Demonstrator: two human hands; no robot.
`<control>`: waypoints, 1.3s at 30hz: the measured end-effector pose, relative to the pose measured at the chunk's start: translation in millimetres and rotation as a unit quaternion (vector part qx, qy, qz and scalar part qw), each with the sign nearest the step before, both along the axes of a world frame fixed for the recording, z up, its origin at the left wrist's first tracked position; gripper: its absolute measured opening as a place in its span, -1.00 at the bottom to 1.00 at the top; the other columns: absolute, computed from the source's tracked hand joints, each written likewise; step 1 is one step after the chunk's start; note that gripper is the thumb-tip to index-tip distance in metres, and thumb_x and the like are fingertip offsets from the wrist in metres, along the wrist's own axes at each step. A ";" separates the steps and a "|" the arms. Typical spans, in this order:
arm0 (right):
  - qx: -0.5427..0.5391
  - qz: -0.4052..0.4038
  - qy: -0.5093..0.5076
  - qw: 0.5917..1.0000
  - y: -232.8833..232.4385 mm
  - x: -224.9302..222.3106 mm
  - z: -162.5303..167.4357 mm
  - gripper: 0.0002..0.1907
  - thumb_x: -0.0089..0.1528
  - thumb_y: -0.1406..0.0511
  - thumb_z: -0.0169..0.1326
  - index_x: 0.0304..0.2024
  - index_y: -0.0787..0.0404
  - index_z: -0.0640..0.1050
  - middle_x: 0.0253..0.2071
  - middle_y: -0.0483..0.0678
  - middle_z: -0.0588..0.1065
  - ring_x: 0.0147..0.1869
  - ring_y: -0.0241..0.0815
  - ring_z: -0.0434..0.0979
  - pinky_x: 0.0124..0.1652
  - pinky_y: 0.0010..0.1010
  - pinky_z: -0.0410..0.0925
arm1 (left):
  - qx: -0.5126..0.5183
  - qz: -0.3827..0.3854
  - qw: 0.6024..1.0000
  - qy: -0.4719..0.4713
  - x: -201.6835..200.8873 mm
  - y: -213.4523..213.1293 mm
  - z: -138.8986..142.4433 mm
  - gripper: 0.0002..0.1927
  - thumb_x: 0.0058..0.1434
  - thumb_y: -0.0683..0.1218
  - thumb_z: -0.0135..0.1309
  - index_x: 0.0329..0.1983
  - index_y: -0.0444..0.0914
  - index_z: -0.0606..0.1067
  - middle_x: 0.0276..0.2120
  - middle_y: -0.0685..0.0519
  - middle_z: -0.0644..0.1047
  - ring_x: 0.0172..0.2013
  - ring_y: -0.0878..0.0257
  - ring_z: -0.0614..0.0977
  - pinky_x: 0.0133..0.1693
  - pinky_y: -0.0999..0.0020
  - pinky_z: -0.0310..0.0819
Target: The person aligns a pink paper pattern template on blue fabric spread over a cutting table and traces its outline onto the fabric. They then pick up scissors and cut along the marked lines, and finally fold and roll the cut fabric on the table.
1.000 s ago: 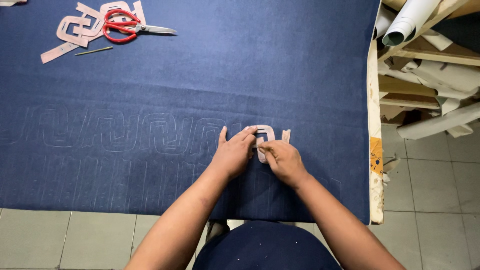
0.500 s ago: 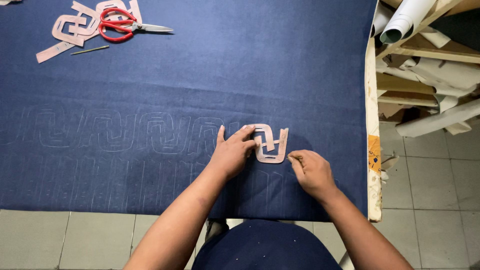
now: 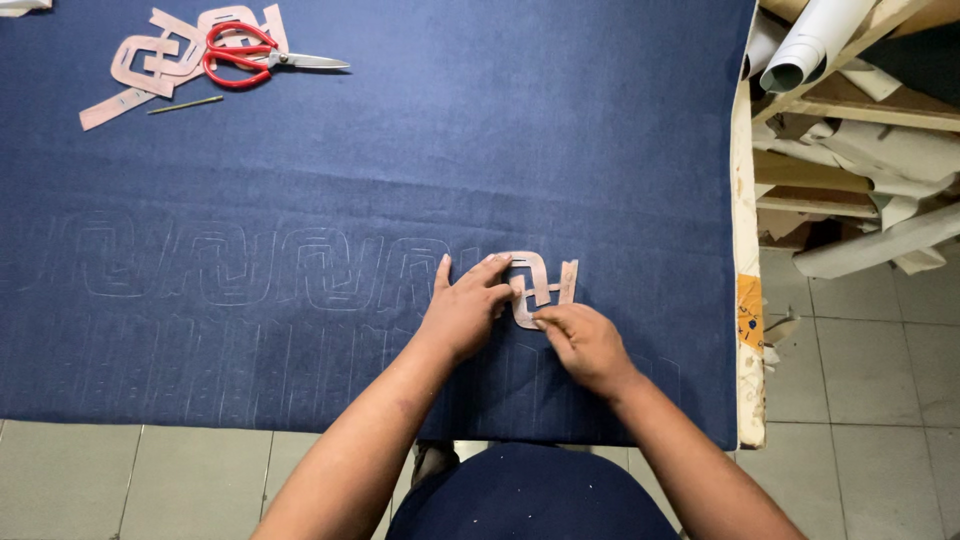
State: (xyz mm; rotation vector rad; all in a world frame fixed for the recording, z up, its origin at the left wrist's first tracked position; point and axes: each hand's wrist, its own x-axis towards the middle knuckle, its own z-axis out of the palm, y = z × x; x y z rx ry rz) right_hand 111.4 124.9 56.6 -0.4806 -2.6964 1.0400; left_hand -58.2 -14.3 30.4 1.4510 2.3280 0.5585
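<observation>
A pinkish-tan cardboard template (image 3: 541, 284) of interlocking loops lies flat on the navy blue fabric (image 3: 480, 150). My left hand (image 3: 463, 308) presses it down, fingers spread over its left part. My right hand (image 3: 585, 345) is just below it, fingertips pinched together at its lower edge. I cannot see if anything small is between them. To the left of the template, a row of faint white traced outlines (image 3: 250, 270) of the same shape runs across the fabric.
Red-handled scissors (image 3: 250, 58) lie on several more cardboard templates (image 3: 160, 60) at the far left, with a thin stick (image 3: 185, 104) beside them. The table's right edge (image 3: 745, 300) borders shelves with white paper rolls (image 3: 810, 45). Grey tiled floor shows below.
Half a second ago my right hand had drawn off to the right of the template; it is now back at the template's lower edge. My left hand stayed on the template.
</observation>
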 end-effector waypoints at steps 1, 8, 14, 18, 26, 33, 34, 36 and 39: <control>0.029 -0.012 -0.001 1.000 0.7 0.2 1.8 -0.81 0.26 0.28 0.11 -0.17 0.23 0.65 -0.18 0.00 0.64 -0.09 -0.04 0.65 -0.06 -0.28 0.46 | -0.001 0.001 1.000 -0.001 0.6 0.1 0.1 -0.68 0.27 -0.10 0.00 0.06 0.03 0.56 0.42 0.17 0.25 0.43 0.31 0.19 0.37 -0.36 -0.31; -0.056 -0.115 -0.041 0.991 14.4 -10.2 7.6 -0.76 0.29 0.25 0.06 -0.13 0.23 0.66 -0.23 0.01 0.66 -0.16 -0.11 0.67 -0.11 -0.32 0.48 | -0.031 0.008 0.999 0.016 2.1 1.4 9.5 -0.66 0.25 -0.09 0.00 0.06 0.10 0.57 0.46 0.16 0.17 0.48 0.04 0.05 0.35 -0.40 -0.36; -0.164 -0.141 -0.002 0.976 32.5 -53.5 -13.2 -0.72 0.34 0.23 0.01 -0.04 0.23 0.63 -0.14 0.01 0.68 -0.07 -0.19 0.69 -0.06 -0.39 0.49 | -0.055 0.025 0.998 0.012 2.9 1.0 17.5 -0.67 0.26 -0.04 0.01 0.06 0.15 0.57 0.50 0.10 0.07 0.49 -0.09 -0.03 0.34 -0.44 -0.40; -0.069 -0.133 -0.015 0.989 37.9 -59.7 -18.2 -0.73 0.33 0.23 0.01 -0.08 0.22 0.66 -0.15 0.02 0.67 -0.09 -0.14 0.69 -0.07 -0.35 0.48 | -0.049 0.027 0.998 0.003 3.0 0.1 14.4 -0.66 0.26 -0.03 0.00 0.07 0.15 0.56 0.50 0.11 0.07 0.48 -0.08 -0.03 0.33 -0.46 -0.41; -0.045 -0.093 -0.052 0.993 25.5 -82.4 -13.9 -0.75 0.32 0.20 0.02 -0.12 0.15 0.64 -0.14 -0.01 0.62 -0.19 0.02 0.67 -0.09 -0.26 0.48 | -0.057 0.032 0.998 0.009 1.6 0.7 8.7 -0.68 0.26 -0.02 0.00 0.05 0.14 0.57 0.51 0.14 0.09 0.50 -0.05 -0.01 0.33 -0.48 -0.42; -0.013 -0.045 0.134 0.990 41.7 -81.0 -30.1 -0.80 0.35 0.27 -0.03 -0.15 0.22 0.57 -0.05 0.02 0.58 0.05 0.01 0.63 0.06 -0.21 0.48 | -0.048 0.038 0.998 0.012 2.5 -0.8 5.1 -0.66 0.27 0.00 0.01 0.08 0.21 0.54 0.50 0.17 0.09 0.50 -0.02 0.00 0.33 -0.49 -0.42; 0.004 -0.038 0.128 0.991 39.6 -84.5 -32.6 -0.78 0.31 0.30 -0.07 -0.10 0.21 0.57 0.00 0.03 0.56 0.09 0.03 0.61 0.09 -0.19 0.46 | -0.041 0.043 0.998 0.003 0.4 -1.4 3.8 -0.63 0.26 0.01 0.03 0.14 0.19 0.50 0.50 0.18 0.10 0.49 0.01 0.01 0.33 -0.46 -0.42; 0.038 -0.029 0.114 0.992 30.8 -91.6 -33.7 -0.66 0.23 0.36 -0.13 0.01 0.17 0.56 0.09 0.05 0.52 0.16 0.09 0.57 0.15 -0.16 0.44 | -0.027 0.048 0.998 -0.018 -2.4 -4.1 0.8 -0.52 0.23 0.01 0.07 0.25 0.13 0.41 0.48 0.20 0.12 0.49 0.07 0.02 0.34 -0.41 -0.42; 0.063 -0.075 -0.078 0.992 17.1 -94.3 -24.2 -0.65 0.21 0.24 0.08 0.06 0.08 0.55 0.03 0.04 0.50 0.01 0.13 0.56 -0.06 -0.06 0.41 | 0.033 0.077 0.994 -0.067 -5.4 -8.8 -3.9 -0.34 0.18 0.04 0.16 0.36 -0.01 0.29 0.46 0.22 0.18 0.48 0.17 0.06 0.39 -0.27 -0.42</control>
